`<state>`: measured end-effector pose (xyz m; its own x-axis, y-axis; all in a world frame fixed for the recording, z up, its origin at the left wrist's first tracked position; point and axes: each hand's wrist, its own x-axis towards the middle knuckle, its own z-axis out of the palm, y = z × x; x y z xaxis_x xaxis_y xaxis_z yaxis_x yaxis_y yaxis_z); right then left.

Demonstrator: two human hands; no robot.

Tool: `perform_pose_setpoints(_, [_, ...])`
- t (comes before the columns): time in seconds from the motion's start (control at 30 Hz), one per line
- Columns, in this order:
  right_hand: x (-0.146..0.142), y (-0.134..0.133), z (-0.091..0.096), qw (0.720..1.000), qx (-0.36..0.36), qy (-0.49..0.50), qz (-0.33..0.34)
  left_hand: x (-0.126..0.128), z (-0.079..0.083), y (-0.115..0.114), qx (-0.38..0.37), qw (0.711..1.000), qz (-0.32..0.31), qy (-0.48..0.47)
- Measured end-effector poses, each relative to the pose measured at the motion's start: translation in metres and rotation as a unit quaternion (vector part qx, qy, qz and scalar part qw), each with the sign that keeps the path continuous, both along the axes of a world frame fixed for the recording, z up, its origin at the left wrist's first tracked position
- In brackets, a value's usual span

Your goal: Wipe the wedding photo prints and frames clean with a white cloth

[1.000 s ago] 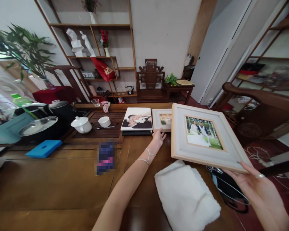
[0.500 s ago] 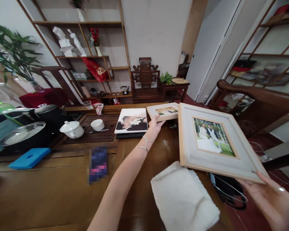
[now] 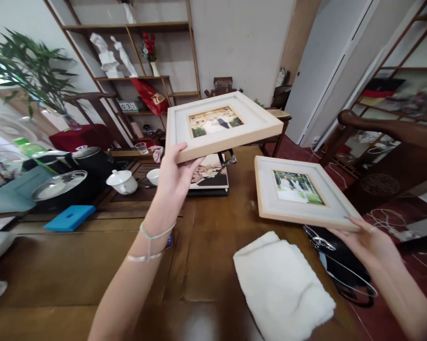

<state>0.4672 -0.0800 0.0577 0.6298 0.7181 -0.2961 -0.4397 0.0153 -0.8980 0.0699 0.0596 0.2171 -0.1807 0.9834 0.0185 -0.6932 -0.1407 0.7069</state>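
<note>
My left hand grips the near corner of a white picture frame and holds it up in the air above the wooden table. My right hand holds a second white frame by its near right corner, low over the table's right side. Both frames show a photo of a couple. A folded white cloth lies on the table below and between my hands. A frameless photo print lies flat behind the raised frame.
A white lidded teapot, a white cup, a black kettle, a glass-lidded pot and a blue pad stand at the left. A black wire fan sits by the right edge. Shelves and chairs stand behind.
My left hand has picked the smaller frame up off the table and raised it toward me. The frame in my right hand has dropped lower and flatter.
</note>
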Motion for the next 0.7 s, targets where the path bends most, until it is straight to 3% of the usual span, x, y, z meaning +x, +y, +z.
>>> perform_pose_setpoints(0.13, [-0.015, 0.069, -0.008, 0.996, -0.007, 0.075, 0.052, -0.042, -0.010, -0.058, -0.078, 0.996, 0.028, 0.023])
perform_pose_setpoints(0.27, [-0.026, 0.120, -0.024, 0.994, -0.005, 0.061, 0.087, -0.064, -0.041, -0.110, -0.226, 0.971, 0.073, 0.013])
perform_pose_setpoints(0.43, [-0.036, 0.154, -0.040, 0.994, 0.002, 0.016, 0.106, -0.072, -0.081, -0.154, -0.335, 0.940, 0.061, 0.014])
perform_pose_setpoints(0.7, [-0.042, 0.193, -0.057, 0.993, -0.023, -0.111, 0.036, -0.066, -0.119, -0.195, -0.380, 0.925, 0.006, 0.021])
